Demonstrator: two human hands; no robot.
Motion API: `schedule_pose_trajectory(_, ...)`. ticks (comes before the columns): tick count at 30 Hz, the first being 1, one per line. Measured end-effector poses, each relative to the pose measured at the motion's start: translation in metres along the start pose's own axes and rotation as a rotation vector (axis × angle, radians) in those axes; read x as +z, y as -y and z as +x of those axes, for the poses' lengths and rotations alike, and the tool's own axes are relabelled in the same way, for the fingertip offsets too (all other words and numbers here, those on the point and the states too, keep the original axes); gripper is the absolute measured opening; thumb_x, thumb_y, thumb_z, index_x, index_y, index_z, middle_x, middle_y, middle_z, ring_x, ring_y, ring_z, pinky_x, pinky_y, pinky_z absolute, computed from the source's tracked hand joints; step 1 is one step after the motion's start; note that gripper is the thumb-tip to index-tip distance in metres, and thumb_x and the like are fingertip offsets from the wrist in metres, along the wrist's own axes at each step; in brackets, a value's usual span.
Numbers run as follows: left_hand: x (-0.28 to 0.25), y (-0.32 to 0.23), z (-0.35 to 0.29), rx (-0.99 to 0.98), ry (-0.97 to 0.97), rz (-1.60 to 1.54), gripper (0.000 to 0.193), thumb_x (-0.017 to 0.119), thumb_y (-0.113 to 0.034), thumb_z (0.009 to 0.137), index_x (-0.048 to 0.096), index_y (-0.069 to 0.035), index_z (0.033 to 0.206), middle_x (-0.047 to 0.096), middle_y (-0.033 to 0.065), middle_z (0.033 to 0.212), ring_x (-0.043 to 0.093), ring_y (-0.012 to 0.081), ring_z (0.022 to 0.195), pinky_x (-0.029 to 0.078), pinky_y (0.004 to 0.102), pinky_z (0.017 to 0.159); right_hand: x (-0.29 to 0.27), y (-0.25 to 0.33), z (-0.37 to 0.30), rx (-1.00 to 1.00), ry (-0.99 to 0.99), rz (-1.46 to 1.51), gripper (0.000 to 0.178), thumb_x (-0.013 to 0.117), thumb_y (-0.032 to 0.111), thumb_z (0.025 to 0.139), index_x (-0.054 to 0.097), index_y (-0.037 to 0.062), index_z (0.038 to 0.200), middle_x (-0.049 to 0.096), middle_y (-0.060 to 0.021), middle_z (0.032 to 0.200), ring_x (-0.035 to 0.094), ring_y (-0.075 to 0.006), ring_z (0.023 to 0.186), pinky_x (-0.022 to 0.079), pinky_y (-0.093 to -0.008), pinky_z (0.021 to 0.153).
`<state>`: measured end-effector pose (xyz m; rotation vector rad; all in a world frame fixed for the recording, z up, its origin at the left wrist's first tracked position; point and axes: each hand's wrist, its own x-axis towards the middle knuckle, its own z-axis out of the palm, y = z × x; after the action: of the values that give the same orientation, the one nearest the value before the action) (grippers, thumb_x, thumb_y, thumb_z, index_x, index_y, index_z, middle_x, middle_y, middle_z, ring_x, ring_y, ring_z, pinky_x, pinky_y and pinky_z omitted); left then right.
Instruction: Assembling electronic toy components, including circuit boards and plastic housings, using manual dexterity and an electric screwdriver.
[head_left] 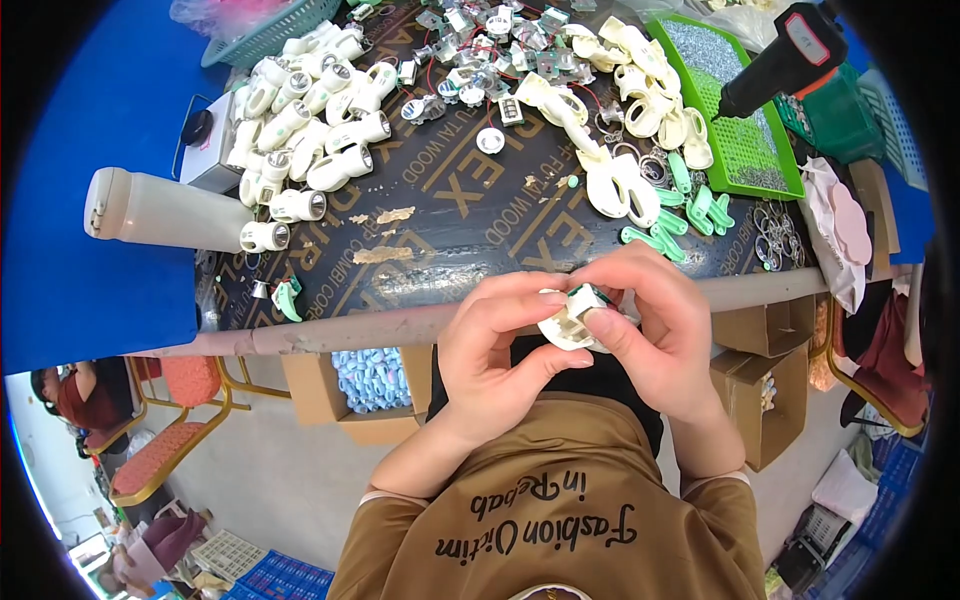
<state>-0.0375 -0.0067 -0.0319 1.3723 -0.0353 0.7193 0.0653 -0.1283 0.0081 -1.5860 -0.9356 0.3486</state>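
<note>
Both my hands meet just in front of the table's near edge (400, 325). My left hand (495, 345) cups a small white plastic shell (562, 330) from below. My right hand (655, 325) pinches a small green-and-white part (583, 299) against the top of that shell. On the dark board (450, 215) lie a heap of finished white cylinders with metal ends (300, 130) at the left, white shell halves (625, 120) at the right, green plastic clips (690, 210) and small wired parts (490, 45) at the back.
A green tray of small metal bits (740, 130) and a black power screwdriver (785, 55) are at back right. A white bottle (160, 210) lies at left. Metal rings (780, 235) sit near the right edge. Cardboard boxes (360, 385) stand under the table. Another person (75, 395) sits far left.
</note>
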Motion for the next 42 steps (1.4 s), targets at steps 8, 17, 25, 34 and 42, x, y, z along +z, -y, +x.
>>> schedule_pose_trajectory(8, 0.002, 0.000, 0.000, 0.026, -0.056, 0.040, 0.044, 0.076, 0.003, 0.064, 0.056, 0.001, 0.104, 0.055, 0.0165, 0.108, 0.059, 0.0228, 0.097, 0.053, 0.0311, 0.080, 0.007, 0.006, 0.000, -0.023, -0.072, 0.050, 0.021, 0.067, 0.003, 0.072, 0.062, 0.0023, 0.092, 0.061, -0.0056, 0.081, 0.053, -0.0156, 0.068, 0.043, -0.0265, 0.061)
schedule_pose_trajectory(17, 0.002, -0.001, -0.001, 0.003, -0.067, 0.022, 0.043, 0.076, 0.005, 0.064, 0.056, 0.002, 0.103, 0.055, 0.0174, 0.107, 0.059, 0.0229, 0.097, 0.054, 0.0315, 0.079, 0.006, -0.002, -0.001, -0.062, -0.068, 0.040, 0.017, 0.070, 0.003, 0.069, 0.061, 0.0015, 0.084, 0.061, -0.0068, 0.081, 0.054, -0.0169, 0.067, 0.043, -0.0275, 0.061)
schedule_pose_trajectory(25, -0.002, -0.002, 0.001, -0.085, -0.114, -0.041, 0.042, 0.069, 0.013, 0.069, 0.047, 0.003, 0.104, 0.050, 0.0152, 0.108, 0.059, 0.0219, 0.094, 0.055, 0.0321, 0.078, 0.004, 0.005, 0.003, -0.223, 0.042, -0.175, 0.044, 0.075, 0.008, 0.060, 0.064, 0.0040, 0.102, 0.060, -0.0070, 0.092, 0.054, -0.0234, 0.073, 0.045, -0.0325, 0.067)
schedule_pose_trajectory(34, -0.018, -0.021, 0.010, -0.194, 0.057, 0.192, 0.044, 0.068, 0.001, 0.073, 0.054, 0.000, 0.114, 0.056, 0.0121, 0.107, 0.059, 0.0204, 0.095, 0.049, 0.0302, 0.080, 0.012, 0.000, -0.007, -0.161, -0.110, -0.221, 0.033, 0.071, 0.006, 0.064, 0.062, 0.0028, 0.096, 0.058, -0.0091, 0.088, 0.054, -0.0248, 0.073, 0.044, -0.0319, 0.066)
schedule_pose_trajectory(42, -0.010, -0.021, 0.001, 0.005, 0.043, 0.408, 0.025, 0.070, -0.004, 0.070, 0.062, 0.001, 0.093, 0.062, 0.0122, 0.091, 0.060, 0.0235, 0.082, 0.048, 0.0304, 0.072, 0.011, -0.008, -0.010, -0.361, -0.106, -0.307, 0.024, 0.070, 0.011, 0.067, 0.062, 0.0032, 0.088, 0.060, -0.0068, 0.084, 0.056, -0.0251, 0.074, 0.044, -0.0338, 0.065)
